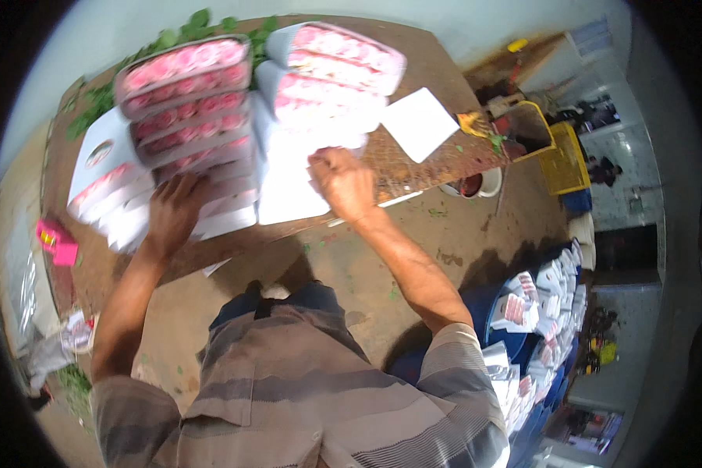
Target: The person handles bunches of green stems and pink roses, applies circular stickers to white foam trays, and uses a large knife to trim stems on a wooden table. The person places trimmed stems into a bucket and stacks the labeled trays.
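Pink roses in layered white wrapping [190,114] lie at the left of a wooden table. My left hand [178,205] is at the near edge of this bundle, its fingers bent against the wrapping; whether it grips anything is unclear. A second bundle of paler pink roses [339,64] lies to the right, its wrapping strongly sunlit. My right hand [339,172] is over the bright white sheet [286,187] below that bundle, fingertips drawn together; glare hides what they touch. At the far left, a white wrapper with an oval label [99,153] overlaps the first bundle's side.
A white square sheet [420,124] lies on the brown table [439,58]. Green leaves [196,26] run along the back. A pink object [57,241] sits at the left edge. Yellow crates [564,158] and a white bucket [491,182] stand right; wrapped bouquets [515,310] fill blue containers lower right.
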Available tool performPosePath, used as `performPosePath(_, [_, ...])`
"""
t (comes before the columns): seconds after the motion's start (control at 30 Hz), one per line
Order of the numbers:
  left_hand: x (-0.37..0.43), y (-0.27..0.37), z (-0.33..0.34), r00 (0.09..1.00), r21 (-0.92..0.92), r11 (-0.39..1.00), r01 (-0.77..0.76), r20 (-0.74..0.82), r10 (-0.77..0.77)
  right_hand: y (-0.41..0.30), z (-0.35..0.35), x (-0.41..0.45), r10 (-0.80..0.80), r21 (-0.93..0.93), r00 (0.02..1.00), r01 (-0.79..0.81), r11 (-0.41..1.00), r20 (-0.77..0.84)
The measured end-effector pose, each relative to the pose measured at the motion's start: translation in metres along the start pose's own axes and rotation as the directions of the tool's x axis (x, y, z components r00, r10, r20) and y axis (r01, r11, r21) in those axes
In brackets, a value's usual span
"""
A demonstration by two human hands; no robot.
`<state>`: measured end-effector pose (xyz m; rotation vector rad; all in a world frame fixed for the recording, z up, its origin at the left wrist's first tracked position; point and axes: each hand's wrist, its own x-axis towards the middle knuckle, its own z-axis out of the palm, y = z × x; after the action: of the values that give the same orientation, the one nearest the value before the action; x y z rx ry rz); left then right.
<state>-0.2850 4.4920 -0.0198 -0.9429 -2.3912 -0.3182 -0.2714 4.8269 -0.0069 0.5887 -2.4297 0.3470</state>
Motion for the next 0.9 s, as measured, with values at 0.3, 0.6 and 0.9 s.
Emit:
performPosePath(0.3, [-0.021,0.059,-0.018,0.954,0.035,0.954,0.298,-0.04,-0.296,0.198,-0.031,-0.063,0.545,-0.061,0.838,-0.543,0.838,0.028])
performPosePath(0.6, [0.001,0.262,0.067,0.61,-0.371,0.485,0.792,0.516,-0.602,0.323,0.051,-0.173,0.465,-0.334,0.564,-0.326,0.884,0.682])
performPosePath(0.9, [0.072,0.337,0.154,0.509,-0.315,0.524,0.791,0.814,-0.279,0.382,0.01,-0.196,0.404,-0.113,0.837,-0.391,0.913,0.369])
